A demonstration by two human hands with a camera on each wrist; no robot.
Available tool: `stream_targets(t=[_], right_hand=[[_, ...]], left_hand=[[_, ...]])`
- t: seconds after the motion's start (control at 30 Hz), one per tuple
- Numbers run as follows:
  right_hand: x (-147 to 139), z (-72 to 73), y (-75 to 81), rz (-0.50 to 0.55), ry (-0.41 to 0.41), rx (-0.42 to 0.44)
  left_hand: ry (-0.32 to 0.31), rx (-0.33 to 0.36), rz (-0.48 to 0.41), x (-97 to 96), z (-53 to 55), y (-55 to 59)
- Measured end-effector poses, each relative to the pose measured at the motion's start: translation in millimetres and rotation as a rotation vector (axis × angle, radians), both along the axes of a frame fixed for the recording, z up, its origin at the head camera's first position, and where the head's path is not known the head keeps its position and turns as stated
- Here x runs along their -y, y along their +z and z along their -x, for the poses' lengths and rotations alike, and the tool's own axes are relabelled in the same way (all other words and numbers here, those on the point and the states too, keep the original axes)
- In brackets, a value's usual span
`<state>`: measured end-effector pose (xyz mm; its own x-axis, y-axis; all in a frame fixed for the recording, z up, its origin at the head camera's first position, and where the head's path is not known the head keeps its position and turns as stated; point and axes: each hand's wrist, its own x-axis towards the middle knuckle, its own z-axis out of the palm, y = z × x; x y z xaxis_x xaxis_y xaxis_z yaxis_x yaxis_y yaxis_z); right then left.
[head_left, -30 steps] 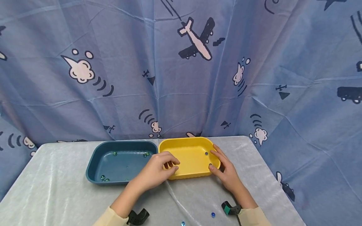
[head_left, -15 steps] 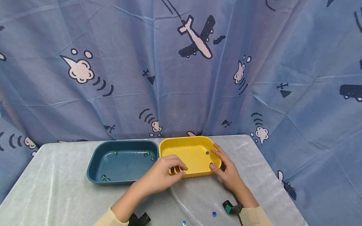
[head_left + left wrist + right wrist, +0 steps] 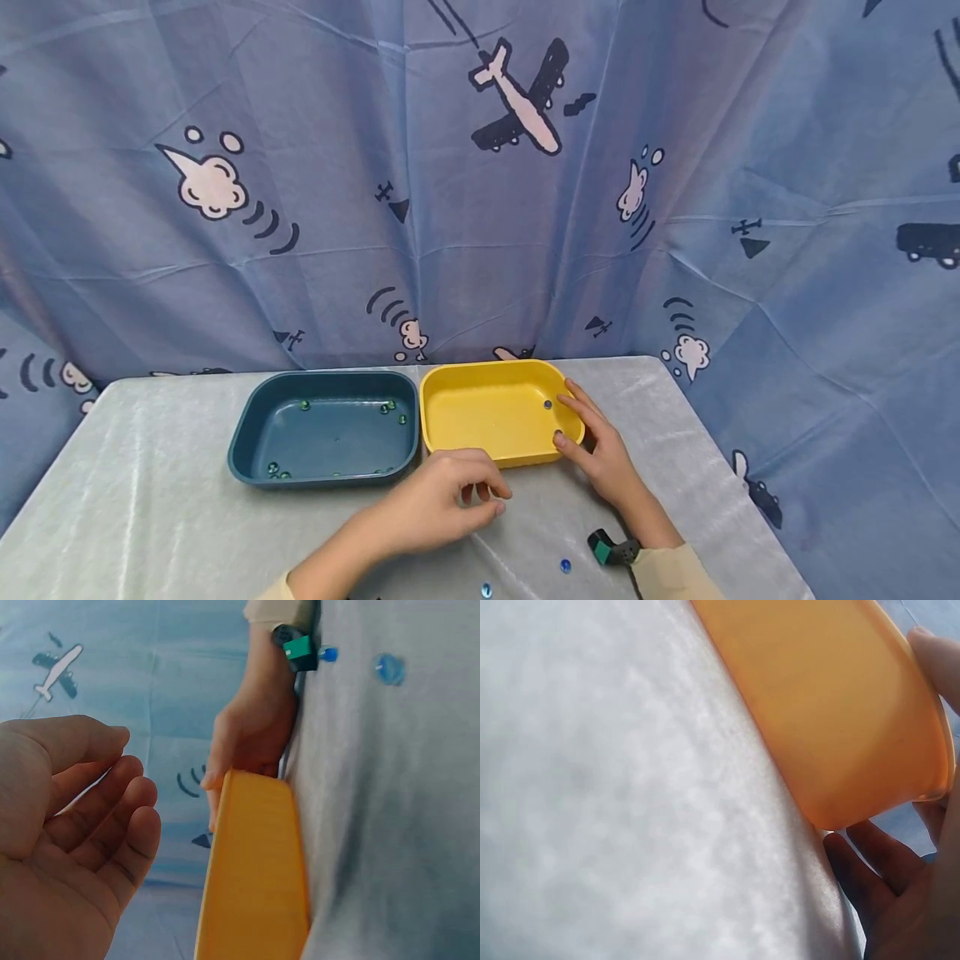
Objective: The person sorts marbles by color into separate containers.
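Note:
My left hand [image 3: 457,500] hovers just in front of the yellow tray [image 3: 480,417], fingers loosely bent. In the left wrist view, nothing shows between its thumb and fingers. At the tray's near right corner, my right hand [image 3: 603,462] grips the rim, thumb over the edge and the other fingers along the outer side. Inside that tray, a blue glass marble [image 3: 547,404] lies near the right wall, with another by the thumb. Closer to me on the cloth are two more, a blue marble [image 3: 566,566] and a lighter blue marble [image 3: 487,591].
A teal tray [image 3: 337,482] stands close against the yellow one's left side, with several green marbles [image 3: 305,405] scattered in it. Pale cloth [image 3: 165,500] covers the table, and a blue patterned curtain [image 3: 337,167] hangs behind its far edge.
My left hand has moved from over the yellow tray's front left part toward me and to the right, off the tray. The right hand has kept its place at the rim.

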<state>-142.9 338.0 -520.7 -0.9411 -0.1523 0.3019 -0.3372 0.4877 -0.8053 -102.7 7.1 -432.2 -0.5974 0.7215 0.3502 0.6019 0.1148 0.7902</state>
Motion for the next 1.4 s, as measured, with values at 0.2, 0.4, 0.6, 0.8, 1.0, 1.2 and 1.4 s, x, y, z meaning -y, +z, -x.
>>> stream_targets(t=[0.2,0.4,0.6,0.8,1.0,1.2,1.4], right_hand=[[-0.4,0.8,-1.0,0.004,0.007,-0.002],[-1.0,0.6,-0.7,0.017,0.015,0.001],[-2.0,0.9,-0.8,0.007,0.009,-0.008],[-2.3,0.9,-1.3,0.004,0.005,-0.007],[-2.3,-0.3,-2.1,0.003,-0.002,0.001],[-0.6,-1.8,-1.2,0.007,-0.005,0.007],[0.0,-1.3,0.4,0.012,0.001,0.003]], left_hand=[[-0.011,-0.018,0.03,5.8,-7.7,-6.4],[-0.019,0.021,0.055,10.7,-14.1,-15.8],[-0.07,0.063,0.065,9.9,-21.8,-25.1],[-0.161,0.135,0.094,5.9,-28.0,-32.7],[-0.196,0.2,0.09,2.4,-29.4,-45.1],[-0.221,0.257,0.118,1.9,-29.6,-54.1],[-0.22,0.212,0.149,1.8,-28.5,-59.9]])
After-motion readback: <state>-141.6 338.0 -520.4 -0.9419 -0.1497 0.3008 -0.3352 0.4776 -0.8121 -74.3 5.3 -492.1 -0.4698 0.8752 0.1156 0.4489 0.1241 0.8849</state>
